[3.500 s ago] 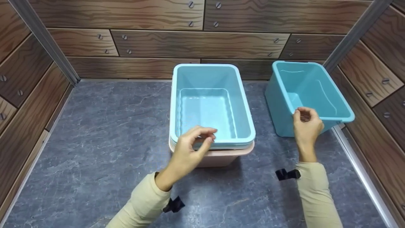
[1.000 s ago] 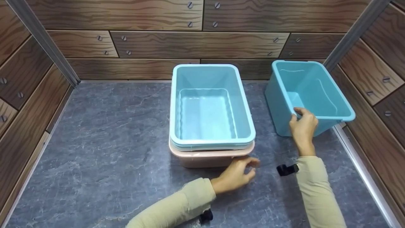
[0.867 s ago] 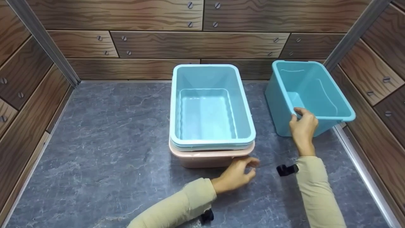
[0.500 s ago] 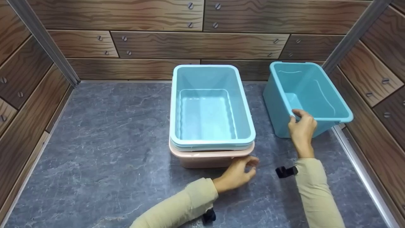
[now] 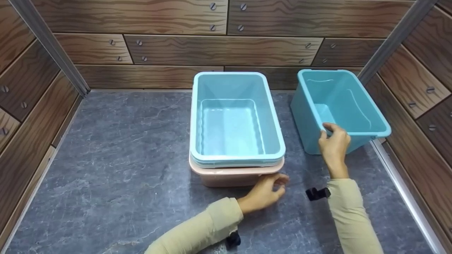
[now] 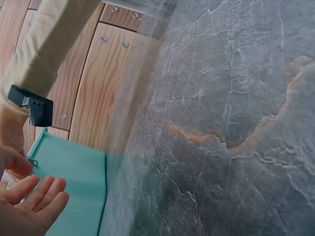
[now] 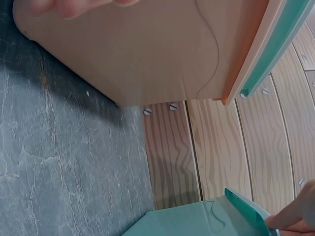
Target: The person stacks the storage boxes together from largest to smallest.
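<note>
My right hand [image 5: 334, 143] pinches the near-left rim of a deep teal plastic bin [image 5: 306, 116], thumb outside and fingers over the edge. In the right wrist view that pinch on the rim [image 7: 246, 204] shows at the lower right. My left hand [image 5: 265, 192] is just in front of a pink bin [image 5: 226, 180], near its right corner; fingers relaxed and holding nothing. Whether it touches the pink bin cannot be told. A light blue bin [image 5: 231, 128] sits nested in the pink one, with more rims visible below its own.
Grey marbled floor [image 5: 123, 141] lies around the bins. Wood-patterned panels [image 5: 176, 49] rise at the back and sides. A metal strip [image 5: 406, 197] runs along the right edge. A narrow gap separates the stack from the teal bin.
My right hand has taken hold of the teal bin's rim and shifted the bin slightly left. My left hand has moved from above the stack's front rim to low before the pink bin.
</note>
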Demonstrator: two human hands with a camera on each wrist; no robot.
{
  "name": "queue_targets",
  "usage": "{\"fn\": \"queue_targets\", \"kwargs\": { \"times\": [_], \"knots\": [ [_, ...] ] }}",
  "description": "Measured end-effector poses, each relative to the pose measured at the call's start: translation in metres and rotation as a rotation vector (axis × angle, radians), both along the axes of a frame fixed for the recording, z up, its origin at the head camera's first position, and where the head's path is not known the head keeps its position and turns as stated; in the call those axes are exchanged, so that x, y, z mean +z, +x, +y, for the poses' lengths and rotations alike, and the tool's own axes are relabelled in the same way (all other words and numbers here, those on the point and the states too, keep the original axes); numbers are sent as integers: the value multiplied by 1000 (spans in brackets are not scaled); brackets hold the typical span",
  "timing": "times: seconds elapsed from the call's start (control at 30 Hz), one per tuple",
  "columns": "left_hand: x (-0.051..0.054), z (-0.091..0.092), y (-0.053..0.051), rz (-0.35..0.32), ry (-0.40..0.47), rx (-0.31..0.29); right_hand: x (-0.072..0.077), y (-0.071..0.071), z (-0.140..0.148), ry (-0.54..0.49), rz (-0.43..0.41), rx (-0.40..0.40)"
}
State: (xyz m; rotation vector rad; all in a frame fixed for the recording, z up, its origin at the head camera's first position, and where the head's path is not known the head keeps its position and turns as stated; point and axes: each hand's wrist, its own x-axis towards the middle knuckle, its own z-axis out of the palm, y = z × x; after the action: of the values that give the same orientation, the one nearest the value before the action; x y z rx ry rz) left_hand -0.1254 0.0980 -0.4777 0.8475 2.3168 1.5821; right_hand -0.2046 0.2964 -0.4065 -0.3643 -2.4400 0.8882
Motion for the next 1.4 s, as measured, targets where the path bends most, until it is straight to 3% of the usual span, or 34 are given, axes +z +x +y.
{"fn": "queue_targets", "kwargs": {
  "times": [0.13, 0.7, 1.4],
  "knots": [
    [0, 1, -1, -30, 19, 1, 0, 1, -1, 12, -4, 4],
    [-2, 6, 0, -44, 42, 31, 0, 2, -4, 68, -1, 38],
    [-7, 12, 2, -20, 44, 57, 0, 7, -7, 75, -11, 58]
  ]
}}
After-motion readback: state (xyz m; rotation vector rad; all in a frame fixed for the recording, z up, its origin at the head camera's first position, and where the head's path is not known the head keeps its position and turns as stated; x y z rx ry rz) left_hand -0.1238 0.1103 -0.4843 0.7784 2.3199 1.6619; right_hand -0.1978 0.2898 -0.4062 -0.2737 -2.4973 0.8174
